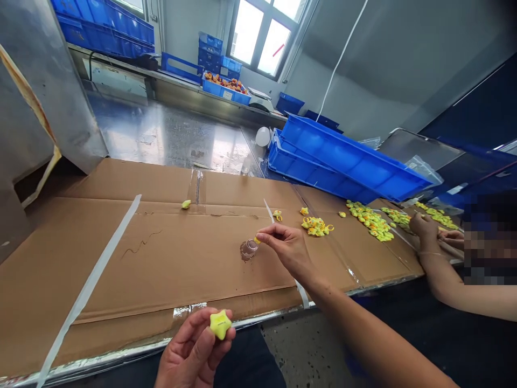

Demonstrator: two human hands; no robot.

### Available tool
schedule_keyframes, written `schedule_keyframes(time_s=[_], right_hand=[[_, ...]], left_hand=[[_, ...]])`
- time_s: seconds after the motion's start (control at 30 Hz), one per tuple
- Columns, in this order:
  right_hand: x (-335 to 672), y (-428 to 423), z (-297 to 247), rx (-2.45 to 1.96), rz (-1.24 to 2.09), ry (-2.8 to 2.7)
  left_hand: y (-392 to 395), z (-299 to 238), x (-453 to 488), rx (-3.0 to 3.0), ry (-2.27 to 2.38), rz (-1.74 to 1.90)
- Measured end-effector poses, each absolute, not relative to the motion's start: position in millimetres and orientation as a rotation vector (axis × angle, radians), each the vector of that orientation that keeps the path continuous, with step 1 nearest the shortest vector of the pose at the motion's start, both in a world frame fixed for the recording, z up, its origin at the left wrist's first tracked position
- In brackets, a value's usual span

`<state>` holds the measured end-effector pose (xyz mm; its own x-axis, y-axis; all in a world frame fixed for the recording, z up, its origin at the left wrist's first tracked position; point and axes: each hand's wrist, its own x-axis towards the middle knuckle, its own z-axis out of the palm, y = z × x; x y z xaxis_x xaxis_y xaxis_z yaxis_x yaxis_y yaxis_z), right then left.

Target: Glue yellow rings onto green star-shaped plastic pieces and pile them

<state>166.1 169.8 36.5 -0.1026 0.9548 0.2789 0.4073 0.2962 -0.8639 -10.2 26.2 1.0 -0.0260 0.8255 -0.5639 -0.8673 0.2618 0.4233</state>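
Cardboard (181, 258) ahead; left fingers (203, 346) pinch a star (220, 325), right fingers (271, 239) a yellow piece (257, 240).

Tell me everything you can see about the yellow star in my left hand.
The yellow star is small and pale, with five rounded points and a smooth surface that looks like plastic or rubber. Small dark marks, too tiny to read, sit mid-face. That marked face is turned toward the camera; its back is hidden. It is held off the cardboard, low in the picture near the table's front edge. Only the left grip, thumb and fingers, appears to touch it.
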Motion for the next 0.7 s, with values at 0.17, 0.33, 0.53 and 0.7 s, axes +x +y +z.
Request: schedule_keyframes(time_s=[0.17,0.33,0.53,0.7], right_hand=[[165.8,168.4,37.5,-1.243,0.786,-1.651],[165.8,167.5,38.3,-1.213,0.789,-1.654],[165.2,166.6,36.7,-1.19,0.776,-1.679],[165.9,164.7,37.9,-1.177,0.782,-1.673]], left_hand=[[23.8,3.1,-10.6,-0.035,0.803,1.391],[23.0,-0.5,-11.1,-0.024,0.808,1.38],[21.6,-1.0,-11.1,-0.01,0.815,1.375],[20.7,-1.6,-10.5,0.02,0.808,1.386]])
